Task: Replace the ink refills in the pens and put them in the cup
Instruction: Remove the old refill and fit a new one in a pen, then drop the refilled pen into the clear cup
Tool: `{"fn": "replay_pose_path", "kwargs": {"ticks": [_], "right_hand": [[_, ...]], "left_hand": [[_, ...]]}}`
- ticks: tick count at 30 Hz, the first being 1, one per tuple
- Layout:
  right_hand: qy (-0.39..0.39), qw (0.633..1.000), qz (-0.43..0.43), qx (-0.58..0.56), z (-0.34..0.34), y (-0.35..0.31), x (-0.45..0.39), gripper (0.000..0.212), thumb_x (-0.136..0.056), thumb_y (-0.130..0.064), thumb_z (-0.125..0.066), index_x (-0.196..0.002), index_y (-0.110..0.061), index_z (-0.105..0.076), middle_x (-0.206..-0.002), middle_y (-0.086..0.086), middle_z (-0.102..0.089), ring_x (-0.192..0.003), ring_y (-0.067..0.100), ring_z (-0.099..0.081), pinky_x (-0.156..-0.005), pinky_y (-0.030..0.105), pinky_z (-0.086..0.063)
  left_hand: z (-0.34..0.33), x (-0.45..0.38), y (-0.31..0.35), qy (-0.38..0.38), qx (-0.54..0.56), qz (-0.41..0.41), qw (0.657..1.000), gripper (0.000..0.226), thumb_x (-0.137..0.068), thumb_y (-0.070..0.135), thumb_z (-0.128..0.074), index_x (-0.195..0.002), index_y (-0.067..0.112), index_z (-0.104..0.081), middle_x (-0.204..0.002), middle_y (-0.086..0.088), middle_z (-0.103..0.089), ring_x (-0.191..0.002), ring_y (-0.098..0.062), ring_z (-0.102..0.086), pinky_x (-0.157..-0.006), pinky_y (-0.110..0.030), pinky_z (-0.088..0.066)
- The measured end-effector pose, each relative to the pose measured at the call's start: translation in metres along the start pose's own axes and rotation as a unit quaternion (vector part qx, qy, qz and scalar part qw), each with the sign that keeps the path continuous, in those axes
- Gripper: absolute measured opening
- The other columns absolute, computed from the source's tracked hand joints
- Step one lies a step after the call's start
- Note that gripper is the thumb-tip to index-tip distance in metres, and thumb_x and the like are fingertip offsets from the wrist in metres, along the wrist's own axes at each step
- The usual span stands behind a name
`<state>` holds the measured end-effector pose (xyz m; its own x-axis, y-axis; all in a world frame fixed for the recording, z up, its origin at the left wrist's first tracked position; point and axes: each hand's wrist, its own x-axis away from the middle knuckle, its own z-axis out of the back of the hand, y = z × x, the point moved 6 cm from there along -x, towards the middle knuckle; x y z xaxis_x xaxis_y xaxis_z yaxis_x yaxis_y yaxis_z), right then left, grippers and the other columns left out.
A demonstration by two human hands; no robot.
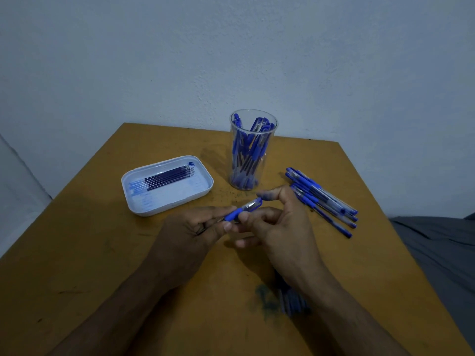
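— What have you got there?
— A pen (243, 208), held over the counter (102, 265) between my two hands. My left hand (190, 227) pinches its blue grip end in curled fingers; my right hand (277, 227) curls round the clear barrel, thumb stretched out past the far end.

— Where do the finished ones go?
— The cup (253, 150) stands just beyond my hands, clear, upright, with blue pens crowded inside.

— And the refills?
— In the white tray (144, 206), ahead of my left hand. The refills (167, 179) lie side by side in it.

— Anything else?
— A loose pile of pens (323, 200) lies on the counter just past my right hand. More pens (291, 299) lie under my right wrist, blurred, beside an ink smudge (264, 295).
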<state>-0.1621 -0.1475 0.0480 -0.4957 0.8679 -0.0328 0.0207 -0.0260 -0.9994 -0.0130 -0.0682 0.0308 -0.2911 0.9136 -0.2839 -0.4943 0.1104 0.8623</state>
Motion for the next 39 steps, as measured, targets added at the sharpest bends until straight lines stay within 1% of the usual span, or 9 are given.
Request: {"fn": "replay_pose_path", "kwargs": {"ticks": [4, 7, 10, 13, 19, 23, 30, 35, 39], "right_hand": [[0.038, 0.999, 0.017, -0.01, 0.001, -0.008, 0.0, 0.027, -0.092, -0.002, -0.07, -0.111, -0.013, -0.054, -0.077, 0.017, -0.073, -0.075, 0.029, -0.076, -0.06, 0.045, -0.062], [0.06, 0.997, 0.05, 0.022, 0.008, -0.023, 0.0, 0.025, -0.093, -0.003, -0.069, -0.108, -0.016, -0.054, -0.076, 0.016, -0.072, -0.075, 0.026, -0.076, -0.058, 0.048, -0.062], [0.095, 0.989, 0.089, 0.075, 0.02, -0.042, 0.003, 0.026, -0.094, -0.007, -0.068, -0.112, -0.022, -0.056, -0.078, 0.013, -0.07, -0.075, 0.021, -0.075, -0.056, 0.049, -0.062], [0.132, 0.975, 0.128, 0.128, 0.03, -0.067, 0.004, 0.029, -0.093, -0.011, -0.07, -0.113, -0.028, -0.058, -0.076, 0.006, -0.069, -0.073, 0.019, -0.074, -0.054, 0.048, -0.062], [0.166, 0.935, 0.22, 0.224, 0.033, -0.132, -0.004, 0.03, -0.093, -0.017, -0.069, -0.113, -0.035, -0.054, -0.077, -0.003, -0.072, -0.069, 0.012, -0.071, -0.057, 0.043, -0.061], [0.178, 0.918, 0.272, 0.228, 0.029, -0.173, -0.009, 0.03, -0.093, -0.013, -0.066, -0.116, -0.03, -0.055, -0.075, -0.006, -0.07, -0.068, 0.009, -0.07, -0.06, 0.043, -0.061], [0.192, 0.874, 0.358, 0.267, 0.019, -0.217, -0.024, 0.029, -0.094, -0.006, -0.062, -0.119, -0.018, -0.055, -0.071, 0.001, -0.068, -0.061, 0.016, -0.065, -0.059, 0.037, -0.055], [0.174, 0.864, 0.334, 0.335, 0.009, -0.2, -0.055, 0.029, -0.092, -0.009, -0.058, -0.116, -0.024, -0.052, -0.071, 0.003, -0.065, -0.059, 0.024, -0.062, -0.053, 0.048, -0.053], [0.145, 0.855, 0.297, 0.399, 0.002, -0.177, -0.07, 0.026, -0.096, -0.011, -0.057, -0.12, -0.021, -0.051, -0.081, 0.005, -0.066, -0.059, 0.023, -0.06, -0.051, 0.048, -0.054]], "left_hand": [[0.002, 0.002, -0.004, 0.004, -0.007, 0.007, 1.0, 0.036, -0.09, 0.038, -0.069, -0.125, 0.043, -0.064, -0.09, 0.008, -0.074, -0.082, -0.017, -0.07, -0.074, -0.037, -0.057], [0.006, 0.003, -0.004, 0.001, 0.021, 0.007, 1.0, 0.043, -0.092, 0.028, -0.065, -0.134, 0.036, -0.061, -0.102, 0.009, -0.072, -0.099, -0.02, -0.069, -0.088, -0.034, -0.058], [0.012, 0.002, -0.004, 0.005, 0.049, 0.031, 0.998, 0.045, -0.098, 0.009, -0.059, -0.138, 0.027, -0.057, -0.112, 0.013, -0.071, -0.112, -0.007, -0.065, -0.098, -0.027, -0.054], [0.008, -0.003, 0.0, 0.006, -0.111, -0.018, 0.994, 0.049, -0.095, 0.034, -0.055, -0.143, 0.03, -0.052, -0.132, 0.016, -0.062, -0.125, 0.002, -0.053, -0.107, -0.026, -0.044], [-0.023, -0.015, -0.012, -0.08, -0.313, -0.024, 0.946, 0.054, -0.102, 0.046, -0.042, -0.152, 0.028, -0.037, -0.158, 0.005, -0.034, -0.147, -0.012, -0.026, -0.122, -0.036, -0.026], [-0.027, -0.011, -0.019, -0.086, -0.357, -0.03, 0.929, 0.055, -0.1, 0.053, -0.03, -0.148, 0.029, -0.042, -0.161, 0.004, -0.029, -0.151, -0.013, -0.018, -0.125, -0.036, -0.016], [-0.026, -0.011, -0.019, -0.093, -0.371, -0.019, 0.924, 0.065, -0.096, 0.059, -0.021, -0.151, 0.03, -0.038, -0.162, 0.005, -0.028, -0.15, -0.013, -0.019, -0.124, -0.037, -0.018], [-0.027, -0.011, -0.022, -0.099, -0.367, -0.006, 0.925, 0.064, -0.096, 0.059, -0.022, -0.153, 0.032, -0.033, -0.164, 0.006, -0.024, -0.152, -0.013, -0.014, -0.125, -0.039, -0.017], [-0.028, -0.011, -0.02, -0.095, -0.366, -0.007, 0.926, 0.057, -0.101, 0.053, -0.03, -0.154, 0.031, -0.033, -0.165, 0.006, -0.023, -0.153, -0.012, -0.013, -0.126, -0.036, -0.014]]}}
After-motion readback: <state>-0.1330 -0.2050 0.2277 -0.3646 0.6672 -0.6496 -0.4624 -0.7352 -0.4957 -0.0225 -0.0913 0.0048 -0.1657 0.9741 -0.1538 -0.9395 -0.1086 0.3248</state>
